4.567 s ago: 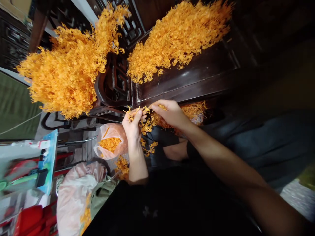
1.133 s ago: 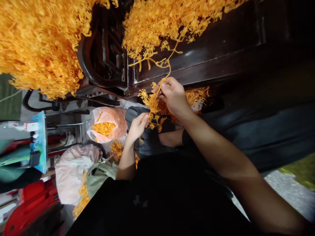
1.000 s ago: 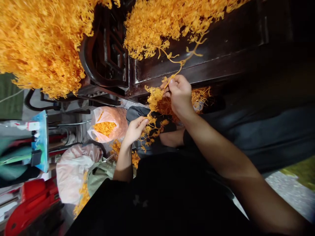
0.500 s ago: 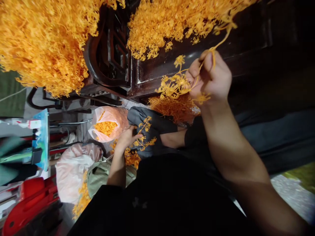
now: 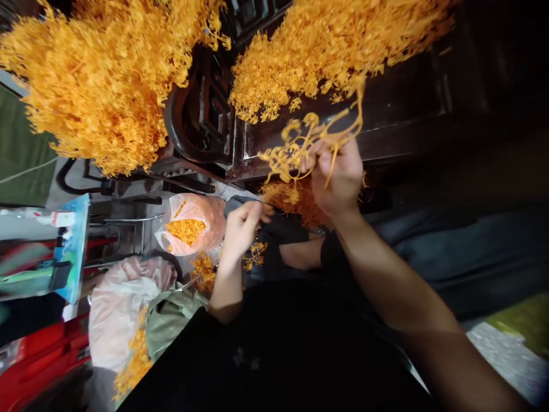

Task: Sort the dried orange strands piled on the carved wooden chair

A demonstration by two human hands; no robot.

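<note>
My right hand [image 5: 337, 174] is raised over the edge of the dark wooden bench [image 5: 386, 123], its fingers pinched on a tangled orange plastic sprig strand [image 5: 309, 140] that loops up toward the right heap of orange sprigs [image 5: 326, 51]. Lower down, my left hand [image 5: 242, 226] is closed like a fist above my dark-trousered knee [image 5: 274, 229]; a small orange sprig piece [image 5: 256, 252] lies on the knee just below it. What the left fingers hold, if anything, is hidden. A larger left heap of orange sprigs [image 5: 103, 80] fills the upper left.
A clear plastic bag with orange pieces [image 5: 191, 229] sits on the floor left of my left hand. A pale bag [image 5: 115, 309] spilling more orange bits lies lower left, beside a green cloth [image 5: 171, 320]. Loose orange strands [image 5: 300, 200] pile under the bench. Red items [image 5: 38, 360] and a blue box [image 5: 72, 252] stand far left.
My right hand has come back down and left from its high pull, still pinching the strand, which now loops loosely. My left hand rose from the knee and closed; my head tilted slightly.
</note>
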